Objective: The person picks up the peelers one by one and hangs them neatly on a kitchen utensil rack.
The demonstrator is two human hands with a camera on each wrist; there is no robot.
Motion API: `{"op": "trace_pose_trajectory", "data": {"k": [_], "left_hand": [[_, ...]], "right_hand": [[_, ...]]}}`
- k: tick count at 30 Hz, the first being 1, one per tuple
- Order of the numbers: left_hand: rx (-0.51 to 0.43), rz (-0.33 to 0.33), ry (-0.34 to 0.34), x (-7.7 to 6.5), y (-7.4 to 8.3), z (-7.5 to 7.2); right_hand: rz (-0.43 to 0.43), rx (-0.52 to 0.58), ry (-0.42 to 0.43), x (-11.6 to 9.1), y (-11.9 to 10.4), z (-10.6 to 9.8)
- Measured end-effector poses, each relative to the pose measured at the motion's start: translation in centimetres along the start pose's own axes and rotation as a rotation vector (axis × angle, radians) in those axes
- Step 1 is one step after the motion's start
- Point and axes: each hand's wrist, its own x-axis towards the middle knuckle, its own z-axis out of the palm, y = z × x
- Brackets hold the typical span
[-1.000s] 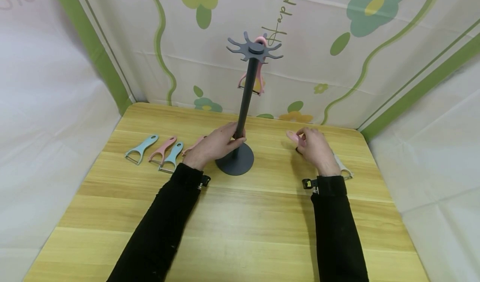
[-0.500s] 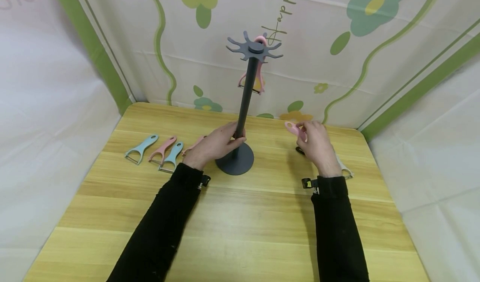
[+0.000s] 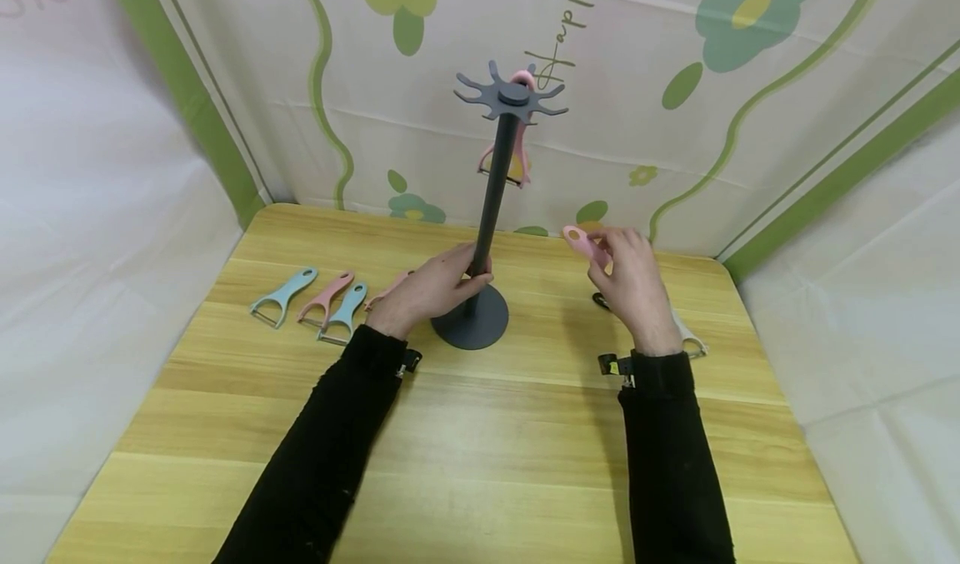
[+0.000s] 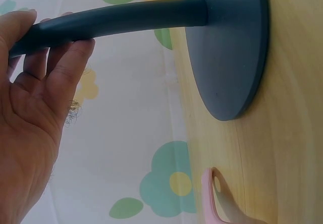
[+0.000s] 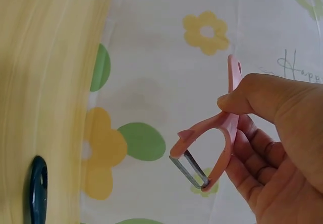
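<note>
My left hand (image 3: 431, 289) grips the lower pole of a dark grey stand (image 3: 495, 185), thumb and fingers around it in the left wrist view. The stand's round base (image 4: 227, 47) sits on the table, and its top spreads into several hooks. From a rear hook hangs a pink peeler (image 3: 521, 160). My right hand (image 3: 633, 285) pinches another pink peeler (image 5: 229, 120) by its handle, between thumb and fingers, raised above the table. Its metal blade (image 5: 191, 171) points down and away from the palm in the right wrist view.
Left of the stand lie two blue peelers (image 3: 283, 296) and a pink peeler (image 3: 326, 297), with another pink peeler (image 3: 382, 291) partly behind my left hand. A dark handle (image 3: 600, 301) and a white peeler (image 3: 690, 336) lie by my right hand. A printed curtain stands behind the table.
My right hand has lifted the pink peeler off the table, upward and slightly left, uncovering more of the dark handle. My left hand and the stand stay in place.
</note>
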Motion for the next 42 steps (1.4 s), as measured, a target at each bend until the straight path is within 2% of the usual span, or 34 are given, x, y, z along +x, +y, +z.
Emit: {"op": "trace_pose_trajectory", "data": {"k": [16, 27, 42], "left_hand": [[-0.011, 0.002, 0.013, 0.1, -0.1, 0.1], [-0.013, 0.006, 0.014, 0.1, -0.1, 0.2], [-0.015, 0.005, 0.011, 0.1, 0.1, 0.1]], "right_hand": [[-0.017, 0.091, 0.053, 1.2, -2.4, -0.5], [0.005, 0.186, 0.064, 1.8, -4.1, -1.0], [-0.033, 0.33, 0.216, 2.9, -6.3, -1.1]]}}
